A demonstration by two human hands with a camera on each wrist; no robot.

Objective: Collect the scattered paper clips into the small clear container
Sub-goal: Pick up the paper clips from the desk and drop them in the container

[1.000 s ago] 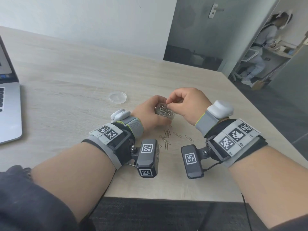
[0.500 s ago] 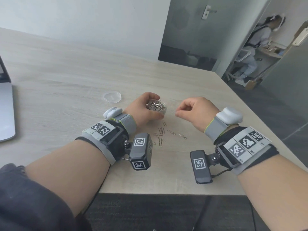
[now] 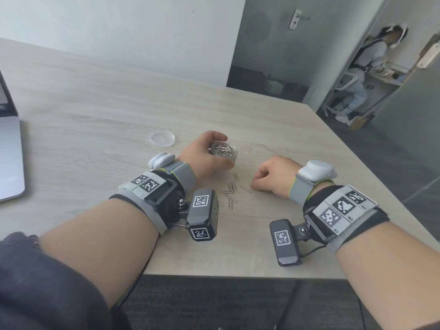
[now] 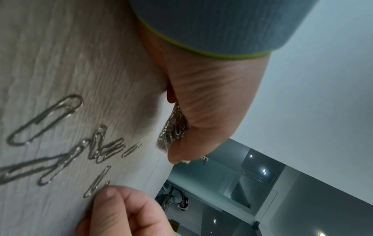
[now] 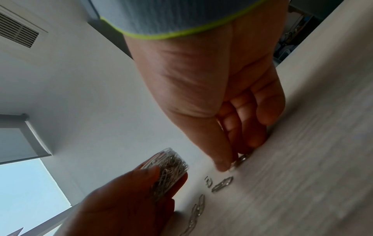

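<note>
Silver wire pinched between thumb and fingertips of right hand point(image 5: 220, 99): one paper clip point(image 5: 242, 158), lying on pale wood bench point(image 3: 95, 129). Right fingers point(image 5: 260, 111) curled down, tips pressed together on that clip. Just left of them, loose paper clips point(image 3: 230, 192) scattered flat on bench. Beyond those, curled around small clear container point(image 3: 224, 151), left hand point(image 3: 202, 156), thumb and fingers wrapped about its wall, holding it upright by bench surface; packed nearly full with clips. Farther left of left fingers, clear round lid point(image 3: 162, 138) lying apart on bench. Far left, corner of laptop point(image 3: 10, 158). Beyond bench's far right corner, seated person point(image 3: 366, 67) in doorway.
</note>
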